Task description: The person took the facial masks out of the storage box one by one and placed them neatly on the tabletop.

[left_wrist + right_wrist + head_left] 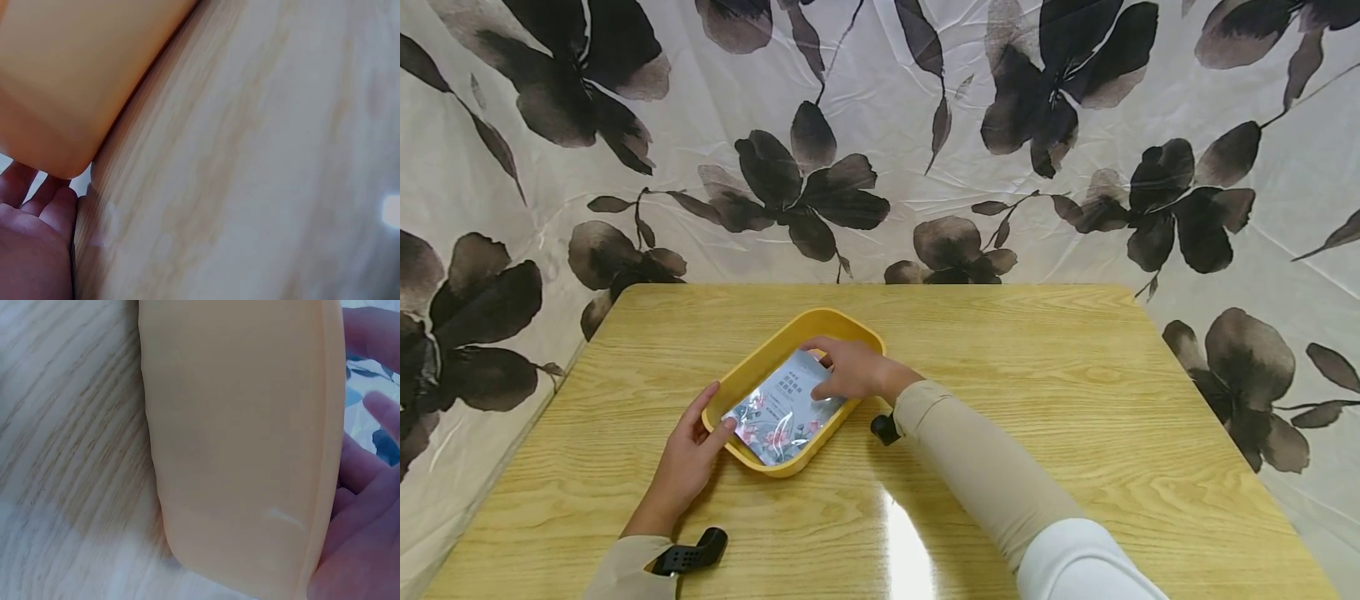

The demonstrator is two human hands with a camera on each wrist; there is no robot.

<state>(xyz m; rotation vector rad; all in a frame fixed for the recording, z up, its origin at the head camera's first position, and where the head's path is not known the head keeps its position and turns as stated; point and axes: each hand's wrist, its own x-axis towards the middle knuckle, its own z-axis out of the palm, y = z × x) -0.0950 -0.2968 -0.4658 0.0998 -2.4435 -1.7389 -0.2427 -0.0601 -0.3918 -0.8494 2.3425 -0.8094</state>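
Observation:
A yellow plastic basket (805,458) stands slantwise on the table. Inside it lies a shiny pale-blue flat packet (782,408) printed with pink flowers and dark lettering. My left hand (688,450) grips the basket's near left corner, thumb over the rim and fingers along the outer wall. Over the basket's right wall reaches my right hand (853,369), which pinches the packet by its upper right part, the thumb on its face. The right wrist view shows the basket's outer side (244,437) with my right hand's fingers (369,462) beyond the rim; their tips are partly hidden.
The wood-grain table (1037,375) extends on both sides of the basket. Behind it hangs a pale curtain (925,192) with dark flowers. A black wrist camera (692,554) sits on the left wrist, another (885,428) under the right.

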